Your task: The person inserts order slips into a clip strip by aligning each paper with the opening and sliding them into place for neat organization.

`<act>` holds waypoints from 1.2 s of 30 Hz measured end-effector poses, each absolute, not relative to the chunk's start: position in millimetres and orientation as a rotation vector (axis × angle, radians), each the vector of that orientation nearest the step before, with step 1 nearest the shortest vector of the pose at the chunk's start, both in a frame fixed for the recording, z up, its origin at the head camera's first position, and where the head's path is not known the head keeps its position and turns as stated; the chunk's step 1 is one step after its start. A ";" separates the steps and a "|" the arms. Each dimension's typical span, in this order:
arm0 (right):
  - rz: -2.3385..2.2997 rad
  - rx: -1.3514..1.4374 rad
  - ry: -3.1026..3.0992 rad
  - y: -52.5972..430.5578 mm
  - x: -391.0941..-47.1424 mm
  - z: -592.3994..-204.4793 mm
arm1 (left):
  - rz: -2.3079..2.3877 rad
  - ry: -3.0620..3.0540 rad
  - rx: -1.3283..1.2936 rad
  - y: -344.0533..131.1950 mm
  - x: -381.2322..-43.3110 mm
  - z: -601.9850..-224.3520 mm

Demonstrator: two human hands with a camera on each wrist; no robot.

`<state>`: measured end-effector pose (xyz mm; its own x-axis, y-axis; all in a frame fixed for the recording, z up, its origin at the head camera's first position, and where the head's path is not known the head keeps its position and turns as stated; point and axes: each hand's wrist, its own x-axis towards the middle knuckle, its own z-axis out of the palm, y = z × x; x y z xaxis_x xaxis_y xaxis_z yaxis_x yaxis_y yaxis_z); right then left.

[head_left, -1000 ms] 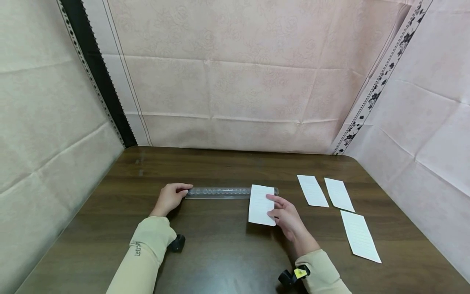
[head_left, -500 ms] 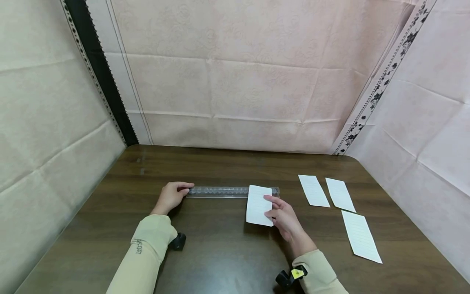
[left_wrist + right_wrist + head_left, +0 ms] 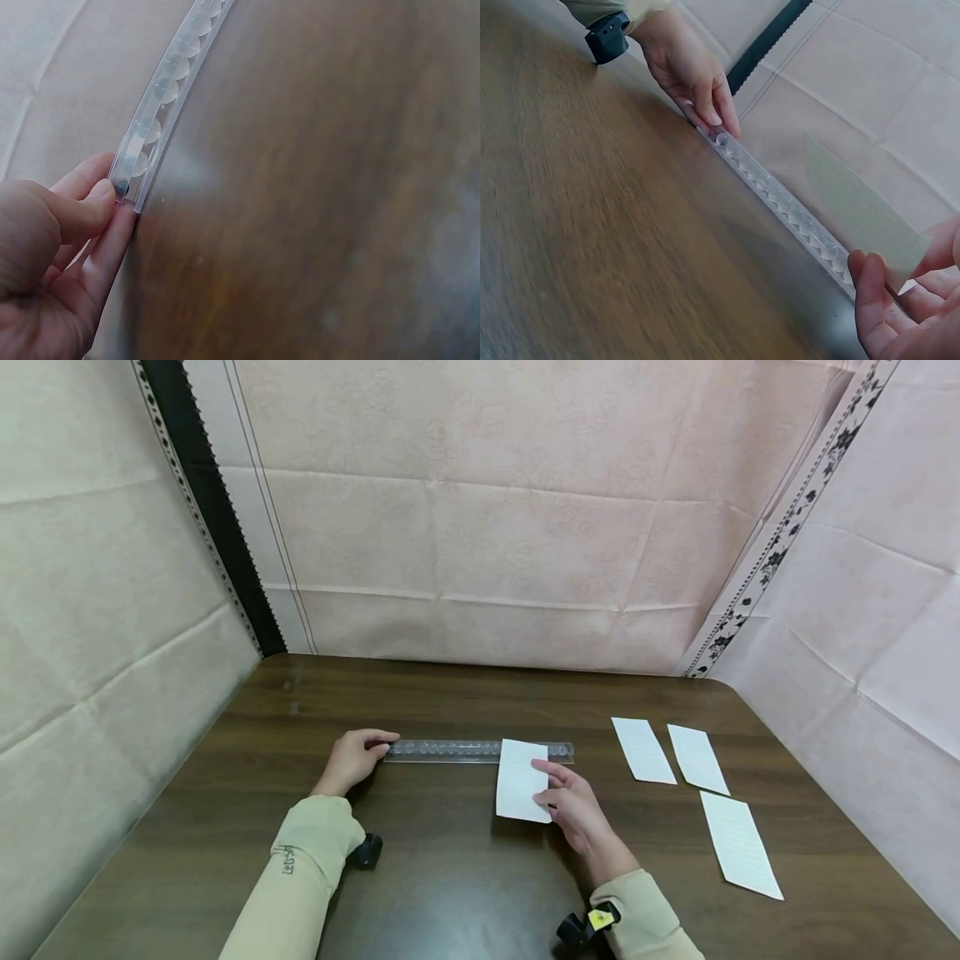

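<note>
head: paper (image 3: 517, 781) in right hand (image 3: 576, 807)

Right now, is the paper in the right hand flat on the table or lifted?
Lifted: in the right hand, the paper slants above the table, its shadow falling below.

Clear strip (image 3: 444, 751) in all views

Four paper cards (image 3: 522, 793), one clear strip (image 3: 447, 752), one left hand (image 3: 349, 763), one right hand (image 3: 577, 806), two wrist cameras (image 3: 367, 852), one table (image 3: 442, 877)
</note>
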<state>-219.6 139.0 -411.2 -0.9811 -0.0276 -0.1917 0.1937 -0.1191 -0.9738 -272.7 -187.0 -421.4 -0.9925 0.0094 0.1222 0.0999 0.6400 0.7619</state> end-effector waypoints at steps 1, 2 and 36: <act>-2.240 0.185 1.976 138.3 -219.6 -411.4 | -1.290 -2.750 -0.090 -187.0 -272.7 -421.2; -2.241 0.183 1.970 137.6 -219.7 -411.7 | -1.294 -2.752 -0.087 -187.0 -272.5 -421.1; -2.154 0.113 1.985 113.4 -215.6 -415.3 | -1.310 -2.765 -0.075 -185.7 -270.3 -418.2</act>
